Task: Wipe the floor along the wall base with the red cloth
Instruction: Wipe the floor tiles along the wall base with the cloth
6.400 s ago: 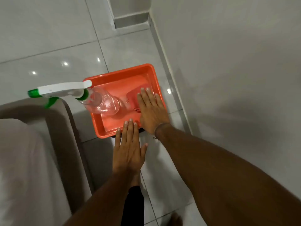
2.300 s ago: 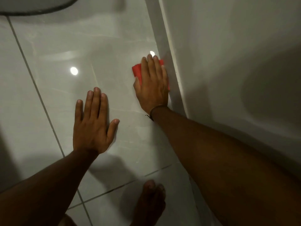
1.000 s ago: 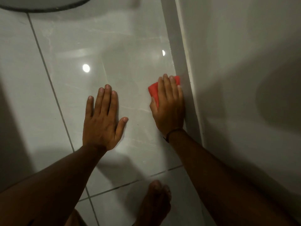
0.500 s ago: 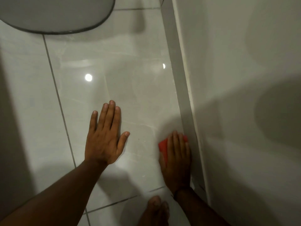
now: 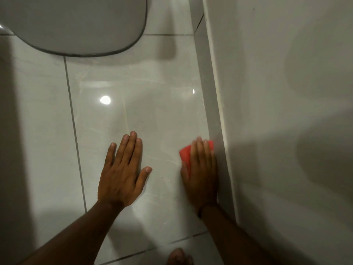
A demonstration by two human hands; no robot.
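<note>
My foot (image 5: pixel 178 256): bare toes at the bottom edge, at 6 o'clock from everything else, just past a grout line.

My left hand (image 5: pixel 122 173): flat on the floor tile (image 5: pixel 133 111), palm down, four fingers together and pointing to 12 o'clock, thumb splayed toward 2 o'clock. It holds nothing; I judge it a prop for my weight.

My right hand (image 5: pixel 200 173): flat too, fingers together and stretched toward 12 o'clock, pressing down rather than pinching. It lies at 3 o'clock from my left hand, clearly apart from it, with its outer edge just beside the skirting.

Red cloth (image 5: pixel 186 154): pinned to the floor under my right palm and fingers. Only its 9 o'clock edge and a corner past my fingertips show, slightly blurred. The rest is hidden, so I cannot tell its fold.

Which hand is nearer: the right, already on the cloth; the left is well clear at the cloth's 9 o'clock.

Skirting (image 5: pixel 214 111): a grey strip at the wall base, touching or nearly touching the cloth's 3 o'clock side. Its long axis runs from about 5 o'clock up to 11 o'clock.

What the next stroke turns on: I judge the cloth must travel parallel to that strip, hugging it, toward 12 o'clock or back toward 6.

Wall (image 5: pixel 286 92): plain and pale, filling the 3 o'clock side.

Grey mat (image 5: pixel 76 25): rounded, dark-edged, lying far off at 11 o'clock, well clear of the cloth's lane.
</note>
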